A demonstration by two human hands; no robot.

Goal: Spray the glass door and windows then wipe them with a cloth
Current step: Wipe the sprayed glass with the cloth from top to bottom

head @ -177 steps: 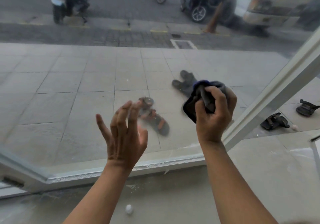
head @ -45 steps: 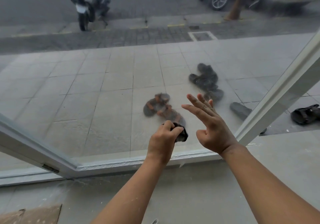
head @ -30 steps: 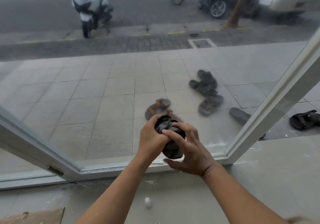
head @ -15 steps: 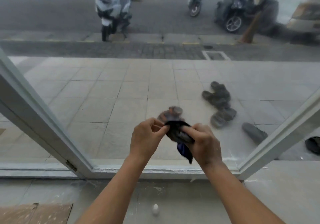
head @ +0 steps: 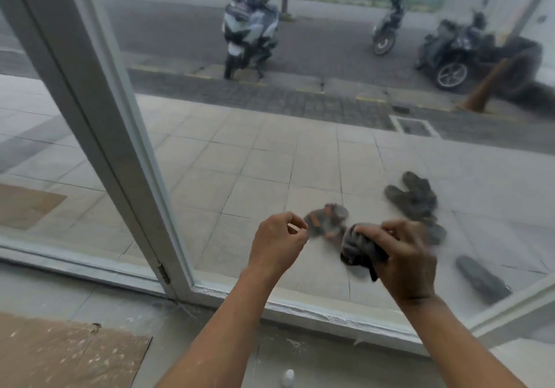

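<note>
The cloth (head: pixel 359 248), dark and bunched up, is gripped in the right hand (head: pixel 405 258), with the fingers curled round it. It is held up in front of the low part of the glass pane (head: pixel 240 153). Whether the glass is touched by it cannot be told. The left hand (head: pixel 279 243) is held just beside the cloth but apart from it. Its fingers are curled in and nothing is seen in them.

Half a second ago the cloth was held by both hands; now it has been let go by the left hand. The white door frame (head: pixel 90 117) is now seen further to the right, and more of the street is shown.

Through the glass, sandals with orange straps (head: pixel 327 221) are seen behind the hands, and dark sandals (head: pixel 414 198) lie to the right. A white scooter (head: pixel 249 30) and a dark motorbike (head: pixel 456 48) are parked by the road. Any writing on them is too blurred to be read. Inside, a sheet of cardboard (head: pixel 60 354) is laid on the floor at the left.
</note>
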